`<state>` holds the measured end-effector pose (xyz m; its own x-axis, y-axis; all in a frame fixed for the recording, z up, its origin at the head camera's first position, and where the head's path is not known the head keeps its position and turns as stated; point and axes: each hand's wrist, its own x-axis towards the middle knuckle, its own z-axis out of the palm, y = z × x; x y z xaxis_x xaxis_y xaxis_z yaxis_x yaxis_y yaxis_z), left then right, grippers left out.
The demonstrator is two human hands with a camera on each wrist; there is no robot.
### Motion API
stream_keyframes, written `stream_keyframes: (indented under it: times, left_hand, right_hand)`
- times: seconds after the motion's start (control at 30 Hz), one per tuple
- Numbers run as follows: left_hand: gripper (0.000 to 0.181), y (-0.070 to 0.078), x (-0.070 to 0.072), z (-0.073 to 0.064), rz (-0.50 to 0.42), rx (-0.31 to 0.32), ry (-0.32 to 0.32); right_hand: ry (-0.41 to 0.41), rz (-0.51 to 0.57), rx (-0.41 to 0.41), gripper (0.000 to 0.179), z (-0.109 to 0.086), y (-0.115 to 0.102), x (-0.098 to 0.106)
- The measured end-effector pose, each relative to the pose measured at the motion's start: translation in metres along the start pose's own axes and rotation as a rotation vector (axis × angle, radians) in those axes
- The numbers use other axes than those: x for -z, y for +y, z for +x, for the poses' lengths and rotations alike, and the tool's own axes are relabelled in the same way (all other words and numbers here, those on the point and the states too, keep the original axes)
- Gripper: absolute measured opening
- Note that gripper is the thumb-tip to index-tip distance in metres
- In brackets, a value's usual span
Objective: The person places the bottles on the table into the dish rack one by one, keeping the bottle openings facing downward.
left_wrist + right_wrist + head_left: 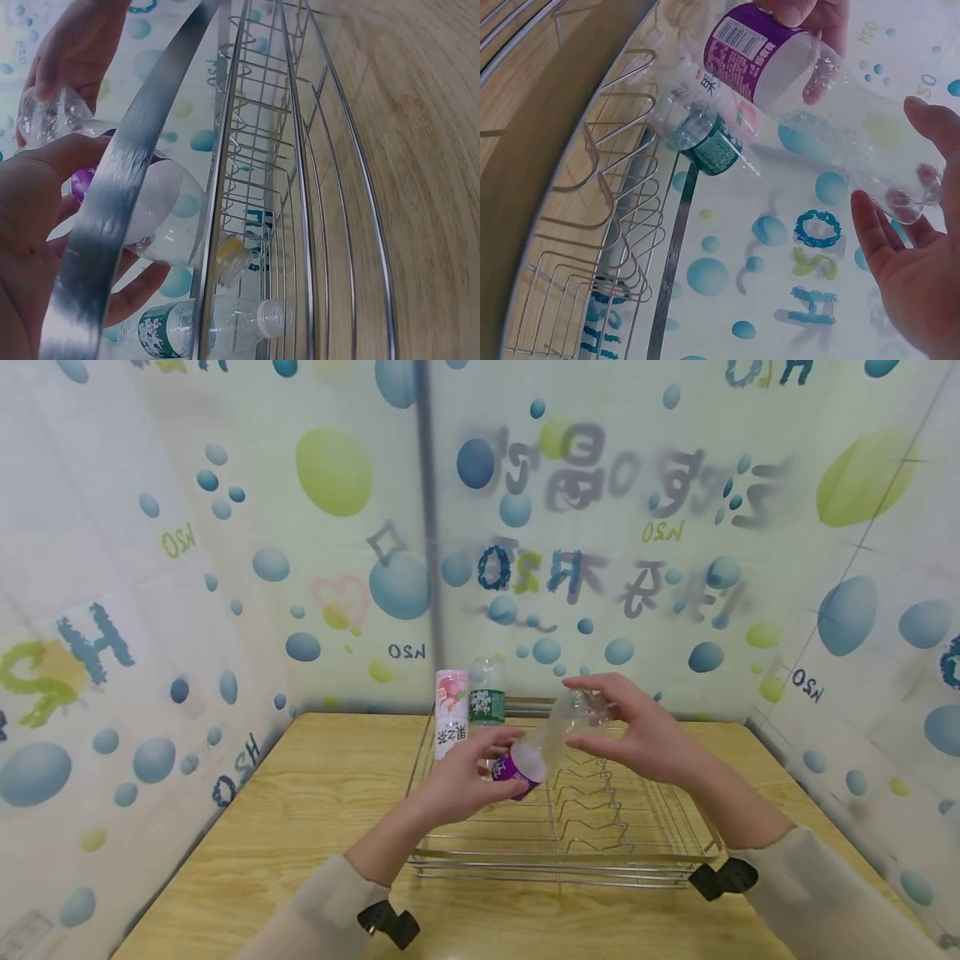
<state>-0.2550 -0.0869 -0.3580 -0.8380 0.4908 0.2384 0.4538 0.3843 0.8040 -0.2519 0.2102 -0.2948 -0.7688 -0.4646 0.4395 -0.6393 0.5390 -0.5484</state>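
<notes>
A clear plastic bottle (558, 727) with a purple label (754, 52) is tilted above the wire rack, its label end lower and to the left. My left hand (468, 777) grips it around the label. At the upper right end, my right hand (637, 727) holds the bottle between thumb and fingers; the left wrist view shows this hand (79, 52) at the lobed clear end. Behind the left hand stand a bottle with a pink and white wrap (452, 697) and a clear bottle with a green label (487, 706), their lower parts partly hidden by the hand.
The metal wire rack (555, 864), with wavy dividers (596, 810), sits on a wooden table (300, 827). Its rim (112, 202) crosses the left wrist view close up. A yellow cap (229, 251) shows behind its wires. Patterned curtains (645, 635) enclose the table's back and sides.
</notes>
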Motion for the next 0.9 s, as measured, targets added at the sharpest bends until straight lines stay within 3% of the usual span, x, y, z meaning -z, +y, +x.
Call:
stream_keyframes:
  times: [0.27, 0.47, 0.6, 0.73, 0.9]
  left_hand:
    - [0.065, -0.005, -0.003, 0.001, -0.081, 0.02, 0.025]
    - [0.064, -0.006, -0.002, -0.002, -0.226, 0.085, 0.051]
    - [0.066, -0.005, -0.002, -0.002, -0.306, 0.099, 0.02]
    - [0.07, -0.002, -0.004, -0.003, -0.314, 0.1, -0.008]
    - [0.071, 0.0, -0.005, -0.005, -0.312, 0.097, -0.009]
  right_hand:
    - [0.07, 0.143, -0.118, 0.07, 0.006, -0.006, -0.007]
    - [0.045, 0.253, -0.118, 0.06, 0.004, -0.002, -0.026]
    - [0.025, 0.334, -0.13, 0.072, 0.004, -0.003, -0.042]
    - [0.051, 0.381, -0.149, 0.087, 0.007, -0.008, -0.052]
    - [0.058, 0.394, -0.153, 0.094, 0.009, -0.01, -0.057]
